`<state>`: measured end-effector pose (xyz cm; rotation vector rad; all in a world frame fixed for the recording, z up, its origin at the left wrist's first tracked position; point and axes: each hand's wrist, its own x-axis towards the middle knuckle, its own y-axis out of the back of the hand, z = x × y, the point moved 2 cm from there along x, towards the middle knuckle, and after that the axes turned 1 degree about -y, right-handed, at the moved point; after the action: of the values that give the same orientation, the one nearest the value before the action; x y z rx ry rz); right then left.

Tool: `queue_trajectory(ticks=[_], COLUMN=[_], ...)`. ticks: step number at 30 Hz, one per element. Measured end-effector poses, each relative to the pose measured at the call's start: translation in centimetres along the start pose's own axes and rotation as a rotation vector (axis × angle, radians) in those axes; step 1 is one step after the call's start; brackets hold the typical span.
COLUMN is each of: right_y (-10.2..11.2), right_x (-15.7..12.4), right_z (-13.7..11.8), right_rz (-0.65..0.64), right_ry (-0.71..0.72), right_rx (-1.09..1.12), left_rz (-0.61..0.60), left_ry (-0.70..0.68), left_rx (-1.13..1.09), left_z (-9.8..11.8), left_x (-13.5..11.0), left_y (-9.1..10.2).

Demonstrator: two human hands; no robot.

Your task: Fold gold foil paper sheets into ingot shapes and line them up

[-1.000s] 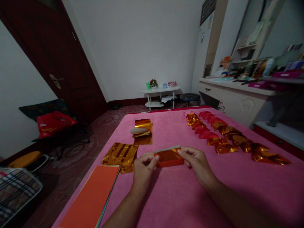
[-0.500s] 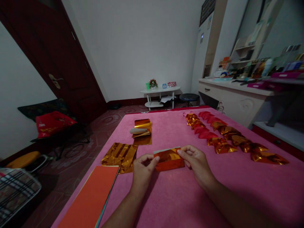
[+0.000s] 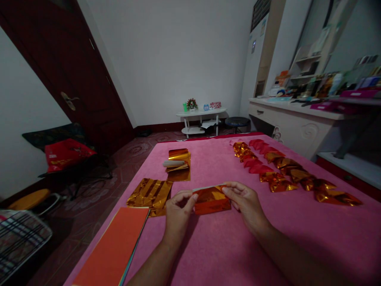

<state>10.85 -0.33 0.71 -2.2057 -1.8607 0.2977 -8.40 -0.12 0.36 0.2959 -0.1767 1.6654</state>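
Observation:
Between my two hands is a folded sheet of shiny gold foil paper (image 3: 212,200), held just above the pink cloth. A pale strip shows along its far edge. My left hand (image 3: 180,210) pinches the left end between thumb and fingers. At the other end, my right hand (image 3: 242,200) grips the upper right corner, thumb on top. Left of my left hand lies a creased stack of gold foil sheets (image 3: 150,194). Beyond it are more curled foil sheets (image 3: 181,174) with a grey rounded object (image 3: 173,163) on them.
Rows of folded gold foil pieces (image 3: 306,178) and red pieces (image 3: 257,166) lie at the right. A stack of orange paper (image 3: 114,242) covers the front left edge of the pink cloth (image 3: 214,246). A white dresser (image 3: 293,119) stands beyond the right edge.
My left thumb and fingers have shifted very slightly left and up along the foil paper's end. My right hand keeps its grip, and the other things lie as before.

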Motion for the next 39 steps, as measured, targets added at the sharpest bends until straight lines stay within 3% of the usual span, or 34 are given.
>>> queue_trajectory(ticks=[20, 39], right_y=[0.45, 0.05], right_x=[0.13, -0.3], right_z=[0.4, 0.19], right_rz=[0.012, 0.057], right_ry=[0.08, 0.085], right_rx=[-0.134, -0.217], left_rz=[0.027, 0.082], left_ry=[-0.021, 0.041], left_rx=[0.015, 0.008], left_z=[0.23, 0.29], left_x=[-0.07, -0.06], left_y=[0.18, 0.13])
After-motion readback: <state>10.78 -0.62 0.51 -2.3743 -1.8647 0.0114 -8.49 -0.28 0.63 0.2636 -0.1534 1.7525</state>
